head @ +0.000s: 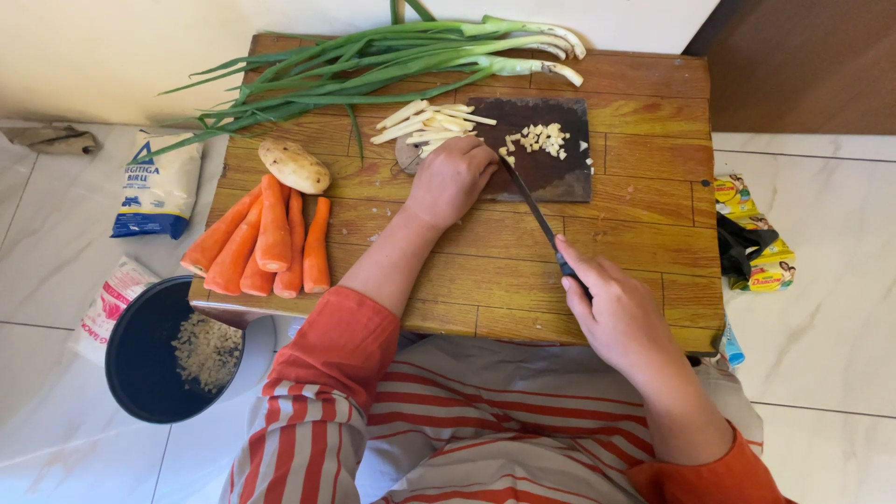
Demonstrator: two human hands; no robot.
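My right hand [618, 310] grips the black handle of a knife [528, 200], whose blade tip rests on a small dark cutting board [560, 173]. My left hand [453, 177] lies with curled fingers on the board's left edge, pressing on pale potato sticks [431, 123] beside the blade. A small heap of diced potato [537, 138] sits on the board to the right of the blade. The board lies on a low wooden table [644, 243].
Several peeled carrots [266, 241] and a whole potato [294, 165] lie on the table's left part. Long green onions [373, 65] stretch across its far edge. A dark pot holding grains [163, 350] stands on the tiled floor at left, with packets [157, 187] nearby and yellow sachets [761, 247] at right.
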